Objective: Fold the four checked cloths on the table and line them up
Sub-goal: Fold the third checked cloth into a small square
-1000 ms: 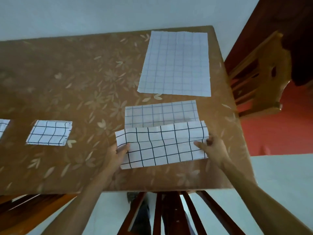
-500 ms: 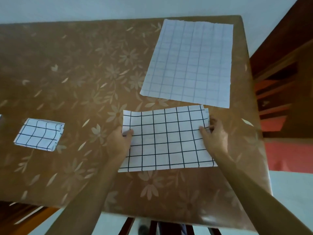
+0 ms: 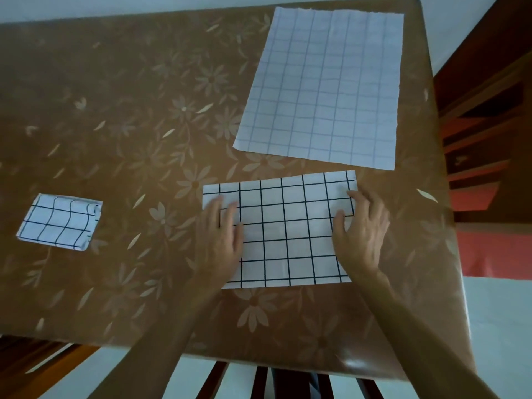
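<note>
At nine o'clock on the brown flower-patterned bench (image 3: 129,110) lies a small folded white cloth with black checks (image 3: 59,221), limp by its rippled lines. Nearer five o'clock sits the half-folded white checked cloth (image 3: 288,231). It looks thin, light and apt to slide, so it is best taken by its end corners. The left hand (image 3: 221,243) presses its nine o'clock end and the right hand (image 3: 362,234) its three o'clock end, each grip released with fingers flat. An unfolded pale checked cloth (image 3: 322,87) lies at one o'clock.
</note>
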`<state>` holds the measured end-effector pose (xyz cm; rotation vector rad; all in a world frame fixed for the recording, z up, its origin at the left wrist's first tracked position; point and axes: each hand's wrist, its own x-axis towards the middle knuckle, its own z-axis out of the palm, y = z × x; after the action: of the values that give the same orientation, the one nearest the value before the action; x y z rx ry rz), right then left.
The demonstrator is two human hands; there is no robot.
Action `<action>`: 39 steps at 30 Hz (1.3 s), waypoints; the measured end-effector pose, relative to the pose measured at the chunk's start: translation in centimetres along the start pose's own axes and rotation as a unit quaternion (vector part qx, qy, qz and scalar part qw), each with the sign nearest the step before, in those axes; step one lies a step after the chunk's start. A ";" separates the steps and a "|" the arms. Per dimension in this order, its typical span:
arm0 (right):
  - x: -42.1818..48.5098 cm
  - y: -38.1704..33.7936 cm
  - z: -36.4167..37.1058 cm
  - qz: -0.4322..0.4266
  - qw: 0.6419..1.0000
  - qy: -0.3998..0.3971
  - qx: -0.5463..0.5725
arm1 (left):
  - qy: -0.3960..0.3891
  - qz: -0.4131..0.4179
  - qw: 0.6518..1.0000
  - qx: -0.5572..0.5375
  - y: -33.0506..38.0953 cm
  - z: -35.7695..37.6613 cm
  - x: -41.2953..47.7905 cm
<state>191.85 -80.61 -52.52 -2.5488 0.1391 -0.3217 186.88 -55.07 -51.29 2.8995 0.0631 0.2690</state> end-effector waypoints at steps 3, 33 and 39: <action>-0.9 -2.6 1.1 -0.126 0.985 -0.117 -0.026 | -0.087 0.087 0.992 -0.037 1.8 1.9 -1.0; -0.9 3.1 -2.1 -0.121 0.970 -0.187 -0.096 | -0.109 0.180 0.968 -0.134 4.0 0.7 -5.5; -3.5 2.9 -4.3 -0.174 0.962 -0.212 0.005 | -0.175 0.215 0.954 -0.112 7.5 3.0 -6.2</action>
<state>187.28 -84.68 -51.29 -2.5602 -0.4743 0.0997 181.49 -63.45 -53.55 2.6539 -0.6210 -0.1646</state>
